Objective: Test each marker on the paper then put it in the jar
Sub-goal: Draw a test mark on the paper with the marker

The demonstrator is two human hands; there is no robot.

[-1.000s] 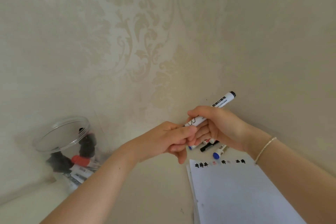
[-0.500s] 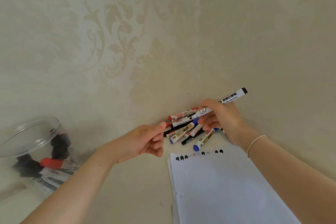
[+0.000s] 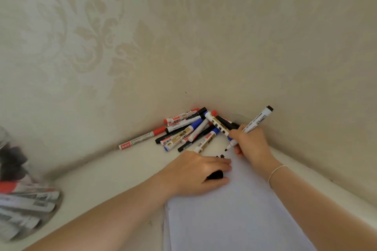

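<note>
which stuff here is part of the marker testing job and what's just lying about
In the job:
- marker in right hand
- black cap in left hand
- paper
- marker pile
- jar

Just there:
- bracelet
- patterned wall

head cam | faces forward-down | close over table point(image 3: 122, 173) corner | single view

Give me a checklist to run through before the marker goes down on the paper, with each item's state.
1. Cap off marker: ok, black cap sits in the left hand.
2. Right hand grip on marker: ok.
3. Tip aimed at paper: ok, just above its top edge.
4. Paper held flat: ok, left hand rests on it.
5. Bare paper beside the earlier marks: ok.
6. Jar mouth open: cannot tell, cut off by the frame.
</note>
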